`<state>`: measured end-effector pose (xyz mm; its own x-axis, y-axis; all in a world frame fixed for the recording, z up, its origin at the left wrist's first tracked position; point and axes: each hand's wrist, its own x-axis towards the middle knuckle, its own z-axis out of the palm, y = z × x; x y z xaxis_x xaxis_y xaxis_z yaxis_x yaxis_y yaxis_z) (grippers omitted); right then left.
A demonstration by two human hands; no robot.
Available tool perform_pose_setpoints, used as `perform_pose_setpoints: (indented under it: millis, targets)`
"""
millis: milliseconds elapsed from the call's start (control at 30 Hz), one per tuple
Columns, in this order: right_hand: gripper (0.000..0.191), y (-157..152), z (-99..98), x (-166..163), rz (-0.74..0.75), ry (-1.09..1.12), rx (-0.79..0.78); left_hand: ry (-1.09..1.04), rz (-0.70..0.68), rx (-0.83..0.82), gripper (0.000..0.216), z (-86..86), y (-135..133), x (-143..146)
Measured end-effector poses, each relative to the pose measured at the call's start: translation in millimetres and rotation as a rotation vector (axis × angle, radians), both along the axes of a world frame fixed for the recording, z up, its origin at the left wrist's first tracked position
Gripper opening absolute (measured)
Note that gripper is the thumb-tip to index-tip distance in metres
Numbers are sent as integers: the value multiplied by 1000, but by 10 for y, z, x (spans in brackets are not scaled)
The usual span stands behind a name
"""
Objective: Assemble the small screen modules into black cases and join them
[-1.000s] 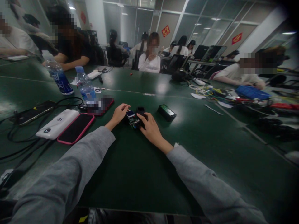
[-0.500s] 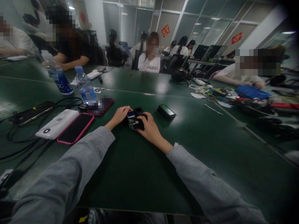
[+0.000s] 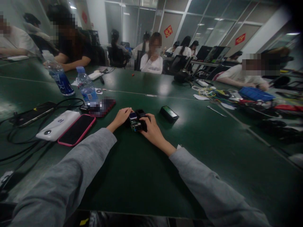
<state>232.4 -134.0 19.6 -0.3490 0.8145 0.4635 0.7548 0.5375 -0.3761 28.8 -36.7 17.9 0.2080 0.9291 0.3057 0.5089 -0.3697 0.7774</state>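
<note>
A small electronic device with a bare circuit board and a little screen lies on the dark green table between my hands. My left hand is closed at its left side, fingertips against the edge by the screen. From the right, my right hand curls its thumb and fingers around a black part of the same device. Behind the device a black piece shows partly; whether it is joined on cannot be made out. Just right of my right hand lies a black box-shaped part with a green face.
To the left lie a pink-cased phone, a white power bank and black cables. Two bottles, one blue-labelled and one clear, stand behind them. A wrench and tangled cables lie right. Several people sit around.
Both hands stay almost in place on the device. My right fingers have shifted very slightly. Across the table, a seated person's hand has risen toward their face.
</note>
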Motion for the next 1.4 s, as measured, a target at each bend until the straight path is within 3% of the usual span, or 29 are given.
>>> perform_pose_setpoints:
  millis: [733, 833, 967, 1200, 1400]
  targets:
    - [94, 105, -77, 50, 74, 257, -131, -5, -8, 10, 47, -18, 10, -14]
    - [80, 117, -72, 60, 70, 318, -149, -3, -12, 10, 47, -15, 11, -16]
    - [52, 129, -74, 56, -61, 369, -173, 20, 0, -11, 46, 1, 1, -16]
    - [39, 138, -56, 62, -74, 363, -66, 13, -7, -9, 47, -13, 4, -17]
    - [34, 132, -46, 69, -96, 347, -73, 32, 9, -2, 45, -23, 13, -12]
